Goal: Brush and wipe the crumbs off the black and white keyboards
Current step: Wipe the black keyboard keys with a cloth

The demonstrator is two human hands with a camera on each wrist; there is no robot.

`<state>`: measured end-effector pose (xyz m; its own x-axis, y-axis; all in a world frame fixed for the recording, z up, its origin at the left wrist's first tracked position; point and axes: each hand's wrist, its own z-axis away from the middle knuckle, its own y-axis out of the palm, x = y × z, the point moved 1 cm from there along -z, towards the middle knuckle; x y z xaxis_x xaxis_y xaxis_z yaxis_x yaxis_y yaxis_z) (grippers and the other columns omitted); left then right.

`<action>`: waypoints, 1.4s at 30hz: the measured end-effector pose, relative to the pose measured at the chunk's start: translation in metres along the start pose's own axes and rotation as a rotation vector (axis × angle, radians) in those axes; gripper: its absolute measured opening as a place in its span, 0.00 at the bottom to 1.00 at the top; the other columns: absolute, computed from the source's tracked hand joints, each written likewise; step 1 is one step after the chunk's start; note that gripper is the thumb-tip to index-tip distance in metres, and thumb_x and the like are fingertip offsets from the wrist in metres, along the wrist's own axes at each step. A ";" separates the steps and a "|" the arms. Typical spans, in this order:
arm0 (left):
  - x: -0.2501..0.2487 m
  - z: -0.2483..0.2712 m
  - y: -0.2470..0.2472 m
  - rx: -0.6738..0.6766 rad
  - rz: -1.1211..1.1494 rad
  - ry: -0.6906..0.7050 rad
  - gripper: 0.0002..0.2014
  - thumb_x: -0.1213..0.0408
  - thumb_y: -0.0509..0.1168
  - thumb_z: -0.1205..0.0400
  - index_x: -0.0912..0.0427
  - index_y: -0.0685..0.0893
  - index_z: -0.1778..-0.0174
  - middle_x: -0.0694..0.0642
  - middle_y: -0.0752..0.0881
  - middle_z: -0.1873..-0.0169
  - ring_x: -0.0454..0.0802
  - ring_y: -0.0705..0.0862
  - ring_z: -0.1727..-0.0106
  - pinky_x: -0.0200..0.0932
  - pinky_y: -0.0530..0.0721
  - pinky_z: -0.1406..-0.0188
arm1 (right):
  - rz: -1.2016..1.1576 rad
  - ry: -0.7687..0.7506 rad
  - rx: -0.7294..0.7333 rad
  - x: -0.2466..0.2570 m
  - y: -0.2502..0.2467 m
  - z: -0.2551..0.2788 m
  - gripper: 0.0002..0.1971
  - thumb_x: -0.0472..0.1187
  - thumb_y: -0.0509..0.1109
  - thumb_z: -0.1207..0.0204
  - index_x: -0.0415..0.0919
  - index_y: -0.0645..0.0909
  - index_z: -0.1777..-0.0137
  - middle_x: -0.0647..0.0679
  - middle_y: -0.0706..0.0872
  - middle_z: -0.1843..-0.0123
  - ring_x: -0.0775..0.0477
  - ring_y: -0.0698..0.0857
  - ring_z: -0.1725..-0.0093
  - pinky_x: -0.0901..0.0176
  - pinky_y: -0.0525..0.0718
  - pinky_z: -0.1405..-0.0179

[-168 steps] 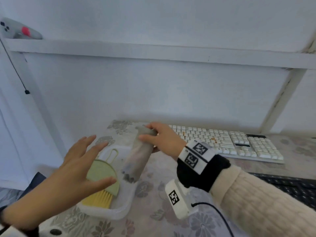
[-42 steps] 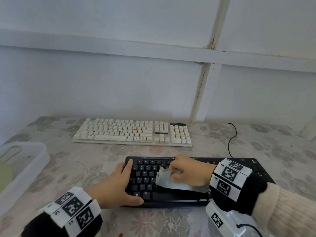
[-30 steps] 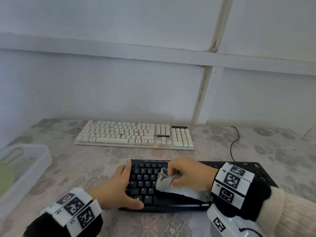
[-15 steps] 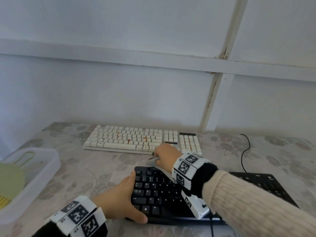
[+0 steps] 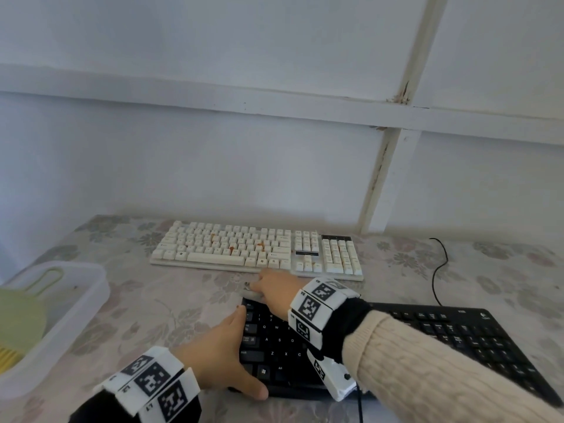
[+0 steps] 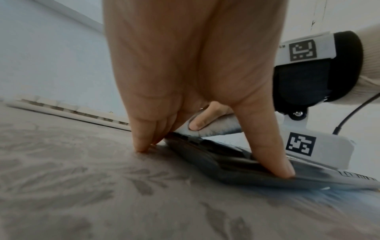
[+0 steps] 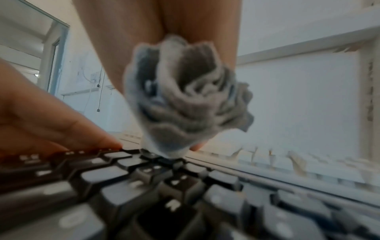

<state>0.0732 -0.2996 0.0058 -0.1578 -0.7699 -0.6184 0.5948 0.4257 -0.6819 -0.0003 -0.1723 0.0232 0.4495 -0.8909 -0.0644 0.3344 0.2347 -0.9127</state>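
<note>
The black keyboard (image 5: pixel 457 331) lies near me on the flowered table. My left hand (image 5: pixel 229 346) braces its left end, with straight fingers along the side edge and the thumb on the front edge. My right hand (image 5: pixel 274 286) grips a bunched grey cloth (image 7: pixel 185 105) and presses it on the keyboard's far left corner. In the head view only a bit of the cloth (image 5: pixel 248 293) shows. Behind lies the white keyboard (image 5: pixel 244 248), with orange crumbs (image 5: pixel 232 247) among its keys. The black keys (image 7: pixel 164 194) fill the right wrist view.
A clear plastic tray (image 5: pixel 91 288) at the left edge holds a green dustpan (image 5: pixel 18 312) and a yellow-bristled brush. A black cable (image 5: pixel 439 270) runs from the black keyboard toward the wall. Bare flowered cloth (image 5: pixel 152 315) lies between tray and keyboards.
My right hand has swept the cloth from the middle of the black keyboard up to its far left corner. The left hand has kept its hold on the left end.
</note>
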 end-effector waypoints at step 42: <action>-0.019 0.013 -0.003 -0.046 -0.050 -0.021 0.52 0.51 0.80 0.36 0.47 0.52 0.23 0.35 0.66 0.43 0.37 0.68 0.39 0.31 0.68 0.41 | -0.146 0.077 -0.095 0.000 -0.018 0.006 0.15 0.35 0.58 0.16 0.32 0.80 0.36 0.42 0.86 0.45 0.46 0.83 0.50 0.55 0.81 0.39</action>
<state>0.0842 -0.2923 0.0248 -0.1699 -0.8002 -0.5751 0.5496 0.4075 -0.7293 -0.0015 -0.1743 0.0417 0.3357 -0.9410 0.0440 0.3103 0.0664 -0.9483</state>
